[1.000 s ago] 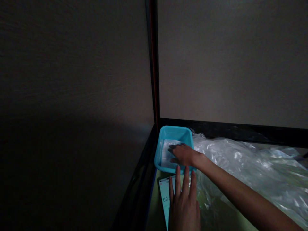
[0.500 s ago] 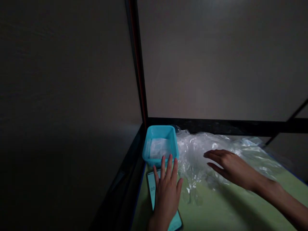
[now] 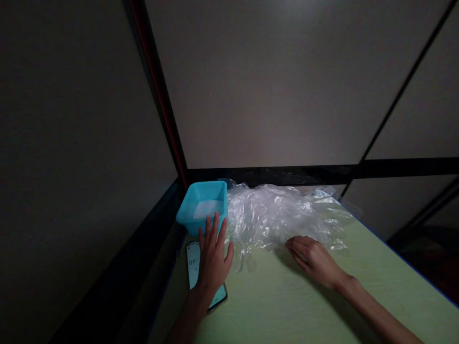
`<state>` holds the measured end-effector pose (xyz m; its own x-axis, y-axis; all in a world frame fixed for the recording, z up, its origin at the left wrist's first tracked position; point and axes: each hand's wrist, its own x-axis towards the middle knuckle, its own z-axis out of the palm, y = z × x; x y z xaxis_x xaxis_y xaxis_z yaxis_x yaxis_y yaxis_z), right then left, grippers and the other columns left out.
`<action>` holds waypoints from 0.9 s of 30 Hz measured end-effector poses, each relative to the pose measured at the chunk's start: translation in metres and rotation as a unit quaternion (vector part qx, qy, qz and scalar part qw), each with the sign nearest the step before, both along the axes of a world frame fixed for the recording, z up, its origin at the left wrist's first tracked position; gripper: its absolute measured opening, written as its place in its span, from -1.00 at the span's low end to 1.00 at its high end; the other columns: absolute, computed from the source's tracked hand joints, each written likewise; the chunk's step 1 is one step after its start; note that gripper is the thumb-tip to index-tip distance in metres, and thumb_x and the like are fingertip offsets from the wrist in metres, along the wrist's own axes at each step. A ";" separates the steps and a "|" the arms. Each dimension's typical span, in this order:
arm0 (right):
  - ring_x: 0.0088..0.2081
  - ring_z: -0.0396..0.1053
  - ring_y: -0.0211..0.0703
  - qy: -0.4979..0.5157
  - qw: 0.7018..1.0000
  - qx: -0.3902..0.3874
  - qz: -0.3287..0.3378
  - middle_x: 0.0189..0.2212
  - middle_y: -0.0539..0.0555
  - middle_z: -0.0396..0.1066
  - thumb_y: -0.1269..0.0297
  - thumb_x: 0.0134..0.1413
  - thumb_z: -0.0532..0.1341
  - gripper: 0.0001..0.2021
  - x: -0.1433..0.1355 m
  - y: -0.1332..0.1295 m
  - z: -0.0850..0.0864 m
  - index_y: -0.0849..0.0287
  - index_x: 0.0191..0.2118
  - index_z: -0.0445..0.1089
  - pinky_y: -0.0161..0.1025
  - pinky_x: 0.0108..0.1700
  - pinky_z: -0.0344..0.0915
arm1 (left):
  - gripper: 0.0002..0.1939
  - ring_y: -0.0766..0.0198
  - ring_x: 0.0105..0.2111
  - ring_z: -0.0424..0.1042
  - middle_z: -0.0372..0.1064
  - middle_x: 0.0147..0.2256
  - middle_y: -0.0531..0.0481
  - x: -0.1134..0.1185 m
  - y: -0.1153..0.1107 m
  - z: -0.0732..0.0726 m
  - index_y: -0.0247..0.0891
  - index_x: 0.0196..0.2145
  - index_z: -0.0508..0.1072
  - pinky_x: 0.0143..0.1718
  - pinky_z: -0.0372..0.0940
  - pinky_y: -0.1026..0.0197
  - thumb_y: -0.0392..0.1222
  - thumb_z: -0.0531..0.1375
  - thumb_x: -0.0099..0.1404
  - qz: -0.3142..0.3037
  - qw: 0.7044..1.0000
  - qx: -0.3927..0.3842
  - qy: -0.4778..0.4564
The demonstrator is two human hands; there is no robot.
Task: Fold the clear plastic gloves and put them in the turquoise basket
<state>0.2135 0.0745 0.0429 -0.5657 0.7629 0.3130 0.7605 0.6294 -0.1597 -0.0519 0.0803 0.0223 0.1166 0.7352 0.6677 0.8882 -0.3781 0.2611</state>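
My left hand (image 3: pixel 214 263) is open, fingers spread, over a phone (image 3: pixel 193 267) that shows a timer-like screen. Its fingertips overlap the near wall of a light-blue plastic basket (image 3: pixel 186 217), and I cannot tell if they touch. A white sheet-like piece (image 3: pixel 206 209) lies flat inside the basket. To the right spreads a crumpled heap of clear plastic bags (image 3: pixel 268 210). My right hand (image 3: pixel 311 258) is at the heap's near edge, its fingers drawn together; whatever is between them, if anything, is hidden.
Everything rests on a pale green tabletop (image 3: pixel 265 306) with a blue edge along its right side. A light panel wall (image 3: pixel 268 95) with a dark strip stands behind it. Another dark panel (image 3: pixel 79 119) rises on the left.
The view has turned, so the basket, phone and bags appear further left. My right hand has come down towards the table at the heap's near edge, and its fingers have closed together.
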 end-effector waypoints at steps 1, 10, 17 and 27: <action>-0.27 0.37 -0.12 0.002 1.000 0.007 -0.001 -0.31 0.17 0.42 0.47 0.15 -0.05 -0.74 0.000 0.002 -0.005 0.22 -0.25 0.37 -0.23 -0.22 0.27 | -0.51 0.01 0.25 -0.24 -0.09 0.23 -0.23 0.008 -0.005 -0.001 -0.28 0.17 0.06 0.16 -0.15 -0.21 -0.39 -0.04 0.28 -0.031 0.999 0.009 -0.020; 0.06 0.13 0.06 0.022 0.997 0.065 -0.043 0.11 0.29 0.15 0.45 0.08 0.02 -0.79 0.003 0.009 -0.025 0.24 -0.21 0.36 0.03 0.02 0.12 | -0.70 0.24 -0.10 0.35 0.38 -0.12 -0.08 0.081 -0.067 -0.004 -0.23 -0.28 0.44 -0.06 0.25 0.20 -0.47 0.03 0.11 -0.343 0.889 -0.253 -0.171; 0.19 -0.05 0.17 0.001 0.982 0.061 -0.178 0.17 0.27 0.09 0.40 0.08 0.04 -0.71 0.013 0.017 -0.035 0.25 -0.08 0.36 0.23 0.16 -0.21 | -0.85 0.28 -0.40 0.36 0.37 -0.48 0.00 0.090 -0.060 -0.017 -0.28 -0.53 0.40 -0.32 0.25 0.26 -0.40 0.07 0.07 -0.357 0.788 -0.378 -0.331; 0.03 0.26 -0.07 0.122 0.980 0.063 -0.141 0.02 0.19 0.32 0.38 0.14 -0.02 -0.62 0.011 0.011 -0.027 0.25 0.07 0.24 0.06 0.17 0.00 | -0.91 0.29 -0.46 0.31 0.29 -0.52 0.01 0.091 -0.053 -0.019 -0.32 -0.51 0.38 -0.37 0.18 0.26 -0.27 0.11 0.07 -0.343 0.735 -0.412 -0.416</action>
<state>0.2241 0.0859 0.0156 -0.2339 0.8245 0.5152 0.8562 0.4257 -0.2926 0.0387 0.0271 0.0033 0.4514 0.8888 0.0798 -0.0350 -0.0717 0.9968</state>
